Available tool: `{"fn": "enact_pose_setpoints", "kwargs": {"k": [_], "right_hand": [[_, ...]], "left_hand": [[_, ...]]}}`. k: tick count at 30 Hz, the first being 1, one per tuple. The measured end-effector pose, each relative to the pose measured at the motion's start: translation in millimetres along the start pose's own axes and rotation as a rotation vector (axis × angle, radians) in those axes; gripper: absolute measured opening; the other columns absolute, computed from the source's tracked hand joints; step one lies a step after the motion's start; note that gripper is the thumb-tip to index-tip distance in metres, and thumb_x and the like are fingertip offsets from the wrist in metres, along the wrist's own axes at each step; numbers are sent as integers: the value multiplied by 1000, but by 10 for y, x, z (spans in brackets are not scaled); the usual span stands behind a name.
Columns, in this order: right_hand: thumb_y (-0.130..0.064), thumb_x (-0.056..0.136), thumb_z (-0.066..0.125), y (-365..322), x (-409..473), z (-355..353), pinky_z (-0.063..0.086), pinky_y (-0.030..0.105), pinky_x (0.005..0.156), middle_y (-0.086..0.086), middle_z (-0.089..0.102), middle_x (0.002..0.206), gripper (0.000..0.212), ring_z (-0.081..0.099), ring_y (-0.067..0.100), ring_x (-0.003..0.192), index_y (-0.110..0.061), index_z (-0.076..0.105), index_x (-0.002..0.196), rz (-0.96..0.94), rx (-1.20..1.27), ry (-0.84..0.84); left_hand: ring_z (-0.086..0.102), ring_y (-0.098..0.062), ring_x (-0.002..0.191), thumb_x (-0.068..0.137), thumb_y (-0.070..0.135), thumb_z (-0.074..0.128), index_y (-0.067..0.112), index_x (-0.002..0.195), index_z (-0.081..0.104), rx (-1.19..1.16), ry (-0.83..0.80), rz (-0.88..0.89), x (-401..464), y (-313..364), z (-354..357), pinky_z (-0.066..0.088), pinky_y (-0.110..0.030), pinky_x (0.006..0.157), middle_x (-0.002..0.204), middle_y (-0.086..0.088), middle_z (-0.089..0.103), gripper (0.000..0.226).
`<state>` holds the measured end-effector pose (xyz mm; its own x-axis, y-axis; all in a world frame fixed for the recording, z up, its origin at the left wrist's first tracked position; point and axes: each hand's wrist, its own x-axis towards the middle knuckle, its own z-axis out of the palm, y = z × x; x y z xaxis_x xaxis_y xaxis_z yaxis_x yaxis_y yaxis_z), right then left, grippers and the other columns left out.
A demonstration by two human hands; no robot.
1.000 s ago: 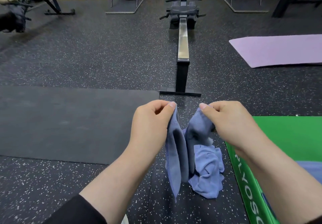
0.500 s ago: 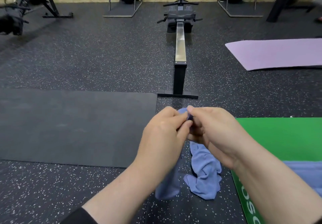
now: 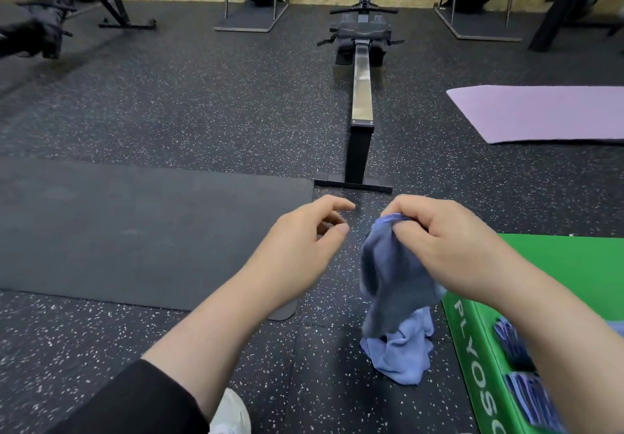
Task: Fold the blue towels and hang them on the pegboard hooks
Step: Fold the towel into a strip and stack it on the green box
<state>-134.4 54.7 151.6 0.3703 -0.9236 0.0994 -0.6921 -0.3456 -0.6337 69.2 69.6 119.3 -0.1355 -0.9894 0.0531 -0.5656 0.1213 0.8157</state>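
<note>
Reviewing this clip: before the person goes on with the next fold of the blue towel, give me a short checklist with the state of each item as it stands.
1. Right hand has a grip on the held blue towel: ok, fingers pinch its top edge.
2. Left hand free to take the hanging end: ok, it holds nothing, fingers loosely curled.
3. Held towel folded evenly: cannot tell, it hangs bunched.
4. Held towel clear of the floor: cannot tell, its lower end overlaps the crumpled towel lying there.
5. Flat surface nearby: ok, the green plyo box is beside the right hand.
6. Pegboard hooks within reach: cannot tell, none in view.
</note>
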Motion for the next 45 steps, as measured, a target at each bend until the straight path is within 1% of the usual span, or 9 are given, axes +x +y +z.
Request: {"fn": "enact_pose_setpoints", "kwargs": {"k": [8, 11, 15, 20, 27, 32, 36, 41, 45], "right_hand": [[-21, 78, 41, -80, -160, -134, 37, 24, 57, -1, 56, 64, 22, 42, 5, 59, -27, 62, 77, 18, 113, 68], [-21, 78, 41, -85, -203, -140, 43, 30, 64, -2, 60, 67, 22, 48, 13, 63, -25, 63, 75, 33, 126, 106], [-5, 88, 47, -79, -230, -110, 42, 29, 61, -3, 63, 67, 27, 49, 10, 61, -21, 65, 75, 55, 164, 157], [0, 87, 46, -92, -250, -102, 35, 15, 51, -15, 56, 56, 30, 46, 2, 53, -17, 66, 74, 72, 207, 188], [-1, 88, 47, 56, -208, -123, 33, 18, 51, -8, 54, 59, 29, 42, 2, 55, -17, 66, 74, 124, 200, 361], [-4, 90, 47, 198, -227, -131, 32, 17, 51, -13, 55, 59, 28, 43, 2, 55, -18, 66, 75, 186, 181, 391], [-6, 90, 46, 260, -253, -87, 33, 16, 52, -17, 56, 59, 27, 46, 1, 56, -18, 65, 77, 203, 140, 351], [-3, 91, 45, 283, -282, -12, 30, 16, 48, -18, 53, 53, 27, 44, 2, 49, -17, 65, 79, 210, 154, 303], [-3, 90, 44, 258, -293, -24, 34, 17, 53, -10, 60, 63, 28, 46, 2, 56, -18, 65, 79, 215, 177, 359]], "left_hand": [[58, 10, 108, 102, 28, 56, 36, 129, 64, -37, -176, 39, -38, 25, 69, 45, -15, 98, 121, 22, 66, 30], [65, -1, 109, 100, 26, 61, 27, 119, 71, -136, -283, 22, -81, 39, 98, 49, -26, 102, 114, 16, 73, 21], [64, -3, 88, 97, 30, 67, 26, 99, 73, -251, -378, 1, -170, 49, 133, 51, -26, 89, 96, 12, 73, 8], [55, -8, 73, 88, 12, 59, 25, 83, 64, 5, -283, 1, -185, -12, 182, 51, -44, 82, 79, 3, 68, 14], [52, -10, 56, 84, 4, 52, 25, 91, 58, 102, -172, -129, -132, -142, 29, 40, -23, 55, 70, 0, 68, 23], [47, 0, 52, 82, 4, 54, 24, 78, 61, 178, -191, -114, -175, -173, -68, 37, -15, 51, 58, 19, 60, 22], [41, -6, 51, 80, 7, 54, 16, 76, 66, 279, -285, -131, -242, -204, -98, 33, -21, 49, 56, 10, 55, 16], [25, -12, 56, 79, 7, 50, 5, 67, 52, 322, -461, -149, -325, -174, -122, 22, -30, 51, 59, 1, 34, 13], [31, -13, 56, 77, 9, 46, 7, 71, 53, 240, -508, -186, -366, -149, -156, 24, -30, 55, 59, 4, 39, 10]]}}
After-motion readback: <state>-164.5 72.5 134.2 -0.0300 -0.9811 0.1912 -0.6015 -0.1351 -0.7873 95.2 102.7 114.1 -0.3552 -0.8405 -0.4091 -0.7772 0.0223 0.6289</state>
